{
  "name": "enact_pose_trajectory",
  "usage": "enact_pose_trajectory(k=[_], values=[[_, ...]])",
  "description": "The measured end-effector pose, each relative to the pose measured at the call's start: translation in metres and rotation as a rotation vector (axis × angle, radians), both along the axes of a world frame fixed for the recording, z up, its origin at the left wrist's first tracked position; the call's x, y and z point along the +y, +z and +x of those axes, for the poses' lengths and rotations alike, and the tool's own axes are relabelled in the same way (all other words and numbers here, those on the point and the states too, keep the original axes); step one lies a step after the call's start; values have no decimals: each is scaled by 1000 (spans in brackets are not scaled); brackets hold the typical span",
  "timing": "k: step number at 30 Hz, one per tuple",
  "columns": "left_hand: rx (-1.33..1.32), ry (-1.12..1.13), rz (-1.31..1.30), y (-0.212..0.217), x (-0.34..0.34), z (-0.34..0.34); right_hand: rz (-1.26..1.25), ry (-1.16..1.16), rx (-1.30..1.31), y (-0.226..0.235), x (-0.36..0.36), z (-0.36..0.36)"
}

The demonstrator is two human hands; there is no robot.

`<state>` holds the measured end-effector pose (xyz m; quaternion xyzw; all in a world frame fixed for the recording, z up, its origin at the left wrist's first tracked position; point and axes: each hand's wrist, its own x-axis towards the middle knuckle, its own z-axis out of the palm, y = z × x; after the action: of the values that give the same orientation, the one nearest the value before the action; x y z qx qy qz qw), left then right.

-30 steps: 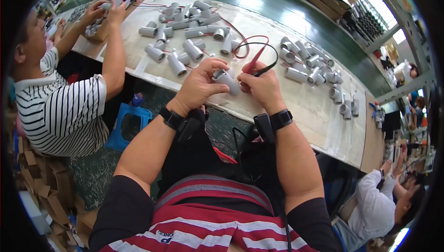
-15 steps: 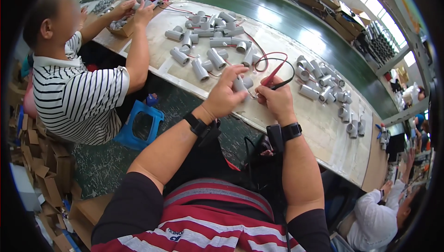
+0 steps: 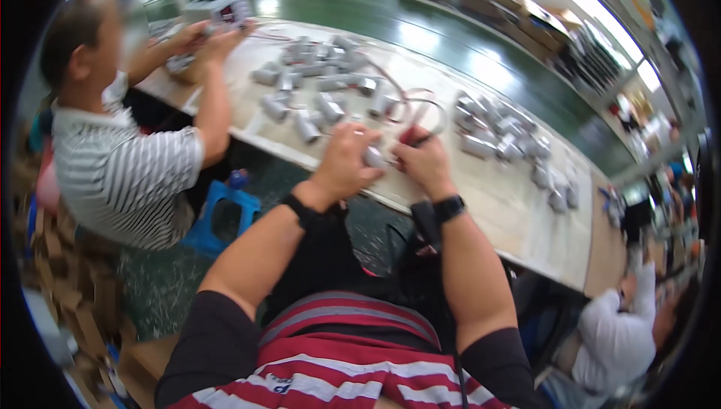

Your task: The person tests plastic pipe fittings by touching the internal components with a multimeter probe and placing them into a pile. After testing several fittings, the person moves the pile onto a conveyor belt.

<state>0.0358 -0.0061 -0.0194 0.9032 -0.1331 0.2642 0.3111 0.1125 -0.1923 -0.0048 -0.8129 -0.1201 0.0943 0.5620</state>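
The table (image 3: 518, 214) stretches in front of the person, from far left to near right. By its near edge, the left hand (image 3: 344, 159) has a pipe piece (image 3: 373, 157) in it; just right of that is the right hand (image 3: 424, 161), with a probe (image 3: 411, 136) in it. On the table, one cluster of pipes (image 3: 323, 71) lies beyond the left hand, another cluster (image 3: 503, 123) farther right, and a wire (image 3: 444, 116) loops between them. A box (image 3: 225, 8) sits at the far left, beyond the co-worker's hands. The co-worker (image 3: 124, 176) is at left, a stool (image 3: 225, 217) just to their right, cartons (image 3: 75, 281) behind them
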Motion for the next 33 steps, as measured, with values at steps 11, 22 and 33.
enact_pose_trajectory(k=[11,22,33], values=[[63,-143,233,12,4,2,96,-20,-224,-25,5,10],[-39,-91,407,9,10,0,64,-18,-323,-22,7,6],[23,-108,634,29,-70,34,-413,-127,-665,65,-51,12]])
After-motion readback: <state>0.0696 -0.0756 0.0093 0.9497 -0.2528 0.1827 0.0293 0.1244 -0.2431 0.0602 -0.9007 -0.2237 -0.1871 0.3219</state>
